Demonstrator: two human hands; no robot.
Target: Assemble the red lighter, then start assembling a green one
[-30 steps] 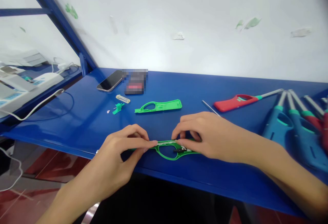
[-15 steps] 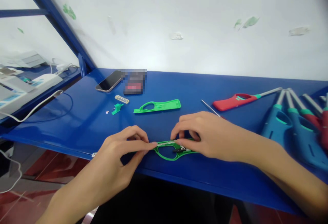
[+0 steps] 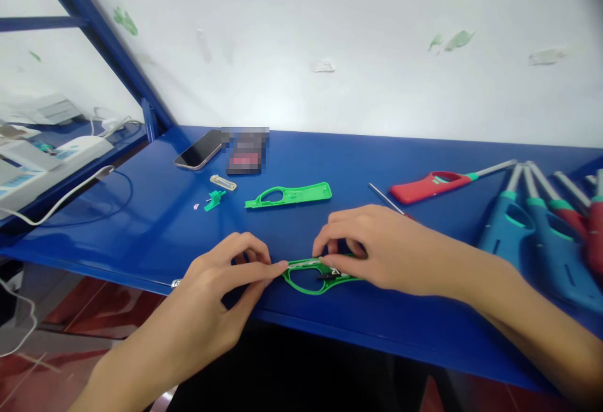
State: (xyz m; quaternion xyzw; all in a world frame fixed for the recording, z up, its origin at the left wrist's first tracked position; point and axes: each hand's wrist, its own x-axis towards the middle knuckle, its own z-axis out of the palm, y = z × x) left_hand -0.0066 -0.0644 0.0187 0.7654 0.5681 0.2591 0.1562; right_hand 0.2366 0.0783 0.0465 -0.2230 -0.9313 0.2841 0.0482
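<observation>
A green lighter shell half (image 3: 308,290) lies near the front edge of the blue table, with a thin pale wire along its upper rim and a black part at its right. My left hand (image 3: 226,280) pinches the shell's left end between thumb and fingers. On the right part, my right hand (image 3: 360,242) is closed on the shell, fingertips at the wire and black part. Behind them lies a second green shell half (image 3: 301,194). To its left are a small green trigger piece (image 3: 215,200) and a clear oblong part (image 3: 223,182).
A phone (image 3: 200,149) and a blurred dark packet (image 3: 245,153) lie at the back left. A thin metal rod (image 3: 384,197) and a red lighter (image 3: 426,188) are beyond my right hand. Several blue (image 3: 509,223) and red lighters lie at the right. A white cable (image 3: 70,208) hangs at the left.
</observation>
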